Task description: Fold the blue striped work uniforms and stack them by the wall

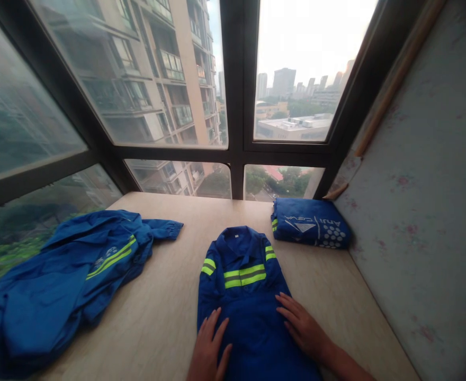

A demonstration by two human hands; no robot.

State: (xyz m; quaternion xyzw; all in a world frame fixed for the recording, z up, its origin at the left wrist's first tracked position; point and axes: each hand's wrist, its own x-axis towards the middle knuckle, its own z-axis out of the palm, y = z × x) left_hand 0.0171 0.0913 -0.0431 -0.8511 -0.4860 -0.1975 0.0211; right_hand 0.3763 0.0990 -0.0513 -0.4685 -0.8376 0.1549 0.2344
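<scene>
A blue work garment (243, 307) with a collar and yellow-green and grey stripes lies front up on the pale surface, its upper end toward the window. My left hand (211, 346) rests on its left edge, fingers apart and holding nothing. On the right edge, a little below the chest stripe, my right hand (302, 325) lies with its fingers spread, also holding nothing. The lower end of the garment runs out of view at the bottom.
Another blue garment (58, 291) lies loosely spread at the left, one sleeve stretched toward the middle. A folded blue bundle (310, 225) with white print sits at the back right, near the flowered wall (411, 222). Dark-framed windows (236, 106) rise behind the pale ledge (153, 312).
</scene>
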